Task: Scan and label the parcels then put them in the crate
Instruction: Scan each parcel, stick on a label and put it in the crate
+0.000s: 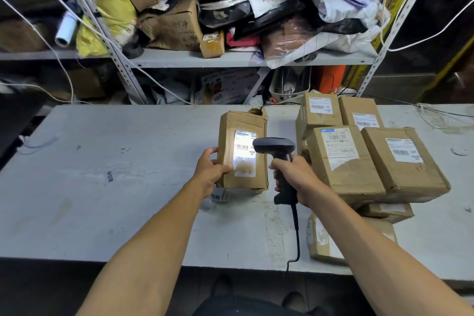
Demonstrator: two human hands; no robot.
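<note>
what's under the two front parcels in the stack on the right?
Below the two front parcels, a flatter box pokes out; nearer the table edge, another parcel shows beside the right forearm. The rest is covered.

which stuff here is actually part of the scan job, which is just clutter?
In the job:
parcel held by left hand
scanner in right hand
stacked parcels waiting on the table

Lying about:
shelf junk
paper roll
loose tag

Shipping label [245,152] on the held parcel [242,151]: "38/42", "MX", "03"; white sticker [218,196] on the table [102,187]: "回件"; other parcels' labels illegible
</note>
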